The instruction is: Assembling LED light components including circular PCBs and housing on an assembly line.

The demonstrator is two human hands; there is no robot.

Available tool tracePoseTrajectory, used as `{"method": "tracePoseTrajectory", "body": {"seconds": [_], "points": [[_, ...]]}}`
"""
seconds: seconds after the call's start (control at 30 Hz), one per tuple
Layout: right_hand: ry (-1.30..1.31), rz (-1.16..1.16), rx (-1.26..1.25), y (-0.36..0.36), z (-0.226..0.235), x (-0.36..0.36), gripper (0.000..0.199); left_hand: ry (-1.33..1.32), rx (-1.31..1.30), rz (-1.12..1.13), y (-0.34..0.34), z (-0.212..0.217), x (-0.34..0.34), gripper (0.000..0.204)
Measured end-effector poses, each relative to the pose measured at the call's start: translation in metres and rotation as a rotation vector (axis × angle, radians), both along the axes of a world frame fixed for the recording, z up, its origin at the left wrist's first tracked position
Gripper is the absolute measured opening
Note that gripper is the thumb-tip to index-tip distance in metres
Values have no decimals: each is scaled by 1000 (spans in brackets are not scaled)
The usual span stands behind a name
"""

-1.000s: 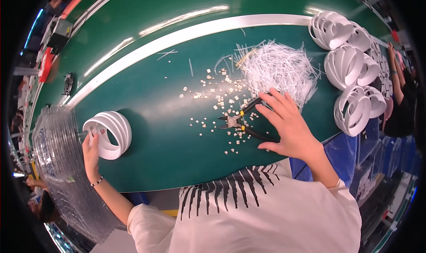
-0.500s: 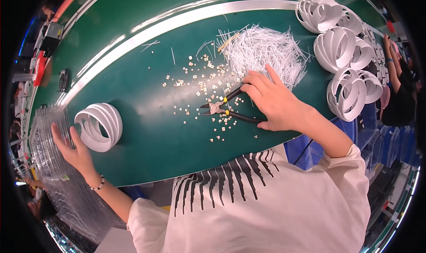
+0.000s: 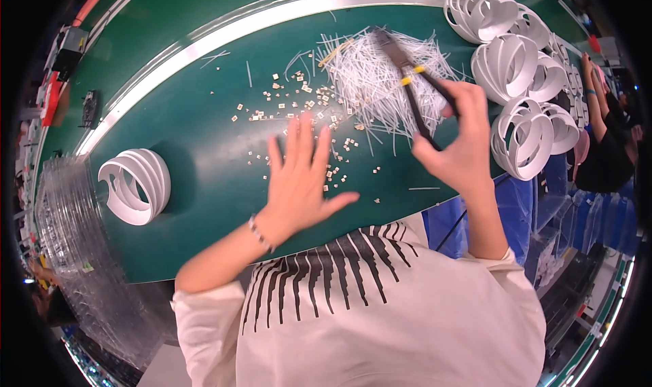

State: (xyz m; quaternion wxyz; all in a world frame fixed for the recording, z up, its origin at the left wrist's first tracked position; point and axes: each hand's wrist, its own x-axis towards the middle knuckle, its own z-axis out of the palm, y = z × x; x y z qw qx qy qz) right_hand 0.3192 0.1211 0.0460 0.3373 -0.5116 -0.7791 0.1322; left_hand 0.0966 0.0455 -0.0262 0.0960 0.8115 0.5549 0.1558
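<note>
My right hand [image 3: 458, 139] grips a pair of cutting pliers [image 3: 415, 108] with dark handles and yellow bands. The tool is raised and its jaws point away from me, over a heap of thin white strips [image 3: 370, 81]. With fingers spread, my left hand [image 3: 299, 176] is over the scattered small cream pieces [image 3: 309, 104] near the middle of the green table [image 3: 204, 231]. Whether its palm touches the pieces is hidden. At the left of the table stands a white part made of several curved bands [image 3: 136, 187], apart from both hands.
Stacks of similar white banded parts [image 3: 523, 139] line the table's right side. Clear plastic trays [image 3: 75, 237] are piled beyond the left edge. A white rail [image 3: 272, 19] crosses the far side. Another person [image 3: 604, 149] is at the far right.
My right hand has lifted the cutting pliers off the table and turned them over the strip heap. My left hand has moved right, from beside the white part to the small pieces.
</note>
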Motion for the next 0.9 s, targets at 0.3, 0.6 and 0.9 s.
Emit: {"method": "tracePoseTrajectory", "body": {"seconds": [0.3,0.6,0.9], "points": [[922,-81,-491,-100,-23,46,83,-146,329,-28,87,17,11,96],[1138,357,-941,-67,-68,22,76,-509,96,-437,-7,15,-20,34],[997,374,-573,-7,-27,20,90,-431,37,-814,30,-6,52,19]]}}
